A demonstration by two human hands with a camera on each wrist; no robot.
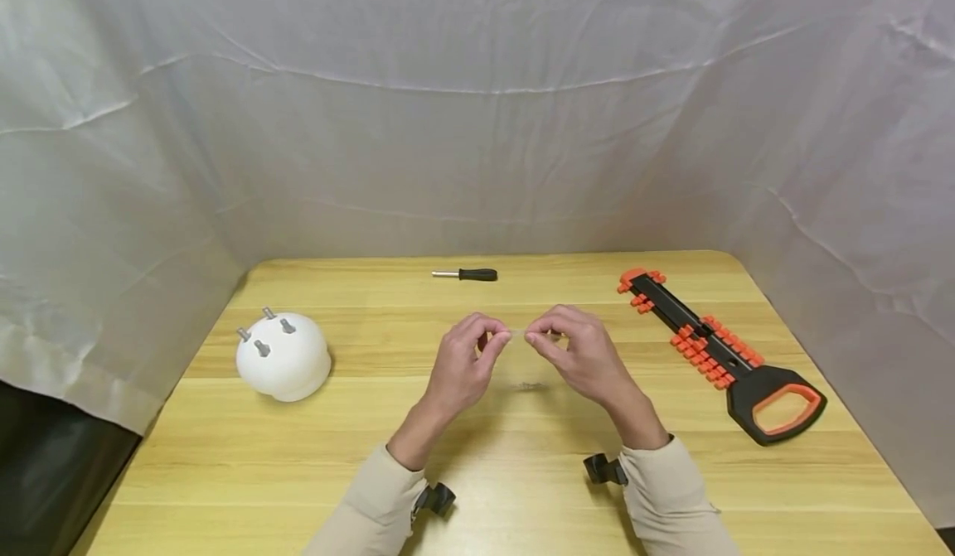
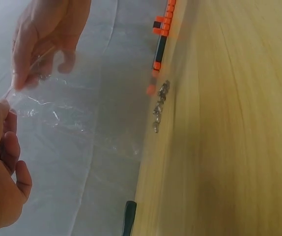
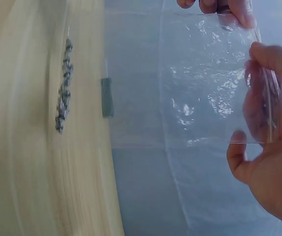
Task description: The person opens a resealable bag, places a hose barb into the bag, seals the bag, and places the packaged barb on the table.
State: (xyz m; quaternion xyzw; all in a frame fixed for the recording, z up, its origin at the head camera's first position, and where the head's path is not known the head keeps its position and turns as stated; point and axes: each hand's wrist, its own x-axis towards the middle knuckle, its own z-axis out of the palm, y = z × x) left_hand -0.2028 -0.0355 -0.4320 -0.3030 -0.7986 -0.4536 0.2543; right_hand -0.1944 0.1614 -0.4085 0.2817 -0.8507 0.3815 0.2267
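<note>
Between my two hands hangs a clear zip-top plastic bag [image 3: 195, 88], pinched along its upper edge. My left hand [image 1: 458, 365] grips that edge with thumb and forefinger. A short distance to the right, my right hand [image 1: 585, 357] pinches the same edge, its fingertips close to the left ones. Small metal screws [image 3: 65, 86] lie in a row along the bag's bottom, low over the table in the head view. In the left wrist view the screws [image 2: 159, 105] show through the transparent film. Whether the bag's mouth is sealed I cannot tell.
A white rounded object [image 1: 291, 365] with several grey metal pegs stands at the left of the wooden table [image 1: 224, 473]. At the back lies a black-handled screwdriver [image 1: 477, 274]. A long black and orange handled tool [image 1: 746, 390] lies on the right. Grey sheeting [image 1: 477, 150] surrounds the table.
</note>
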